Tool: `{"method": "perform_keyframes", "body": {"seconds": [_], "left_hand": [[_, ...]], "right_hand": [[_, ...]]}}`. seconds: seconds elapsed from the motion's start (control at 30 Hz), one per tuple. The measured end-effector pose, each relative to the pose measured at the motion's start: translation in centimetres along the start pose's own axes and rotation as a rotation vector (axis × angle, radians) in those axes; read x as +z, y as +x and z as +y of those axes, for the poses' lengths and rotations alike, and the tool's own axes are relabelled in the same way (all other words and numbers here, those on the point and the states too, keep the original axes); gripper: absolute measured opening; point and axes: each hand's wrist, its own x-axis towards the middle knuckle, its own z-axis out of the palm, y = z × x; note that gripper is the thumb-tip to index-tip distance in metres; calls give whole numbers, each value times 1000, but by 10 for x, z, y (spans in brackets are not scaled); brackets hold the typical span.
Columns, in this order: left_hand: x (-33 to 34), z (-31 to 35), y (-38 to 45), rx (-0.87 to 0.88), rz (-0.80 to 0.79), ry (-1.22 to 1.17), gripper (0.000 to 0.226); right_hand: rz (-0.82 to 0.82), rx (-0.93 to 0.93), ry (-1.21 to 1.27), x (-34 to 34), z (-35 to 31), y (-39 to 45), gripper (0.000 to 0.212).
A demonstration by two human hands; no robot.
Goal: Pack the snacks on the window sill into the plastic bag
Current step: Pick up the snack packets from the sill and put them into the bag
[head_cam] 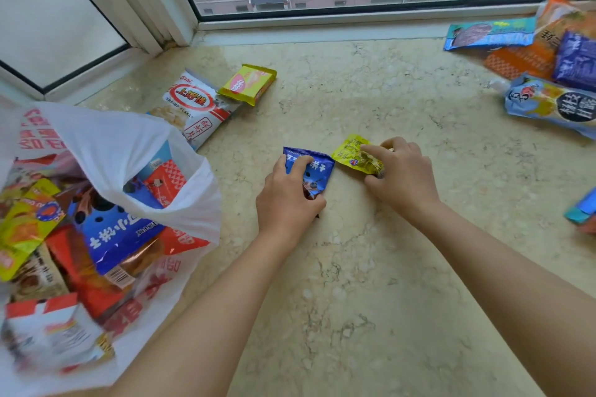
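In the middle of the marble window sill [371, 267], my left hand [287, 200] grips a small blue snack packet [317, 167] lying on the stone. Just right of it my right hand [400, 174] pinches a small yellow packet [353, 151], also on the sill. The white plastic bag [106, 145] with red print lies open at the left, holding several packets, among them a large blue one [113, 229]. A white shrimp flakes bag [193, 106] and a yellow wafer packet [248, 84] lie beyond the bag near the window corner.
A heap of snacks sits at the far right: a long blue packet [490, 34], an orange one [519, 61], a dark blue one [577, 61] and a light blue spouted pouch [548, 103]. Another blue packet [583, 206] shows at the right edge. The window frame [322, 24] bounds the sill.
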Motion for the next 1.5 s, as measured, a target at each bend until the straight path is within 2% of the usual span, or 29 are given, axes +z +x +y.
{"method": "perform_keyframes", "body": {"seconds": [0.4,0.8,1.07,1.37,1.5], "left_hand": [[-45,-35,-65,-10,92,-196,59],[-146,-101,-136,164,162,-53,61],[-205,-181,-165,191,189,98,57],[-226,-244,-156,61,176,282,62],[-226,-260,-137,16,224,325,61]], "right_hand": [[144,-12,272,-14,-43,-86,49],[268,-74,644,-10,-155,-182,47],[214,-174,691,16,-237,-209,43],[122,-250,708,42,-325,-214,45],[160,-228,650,58,-360,-192,43]]}}
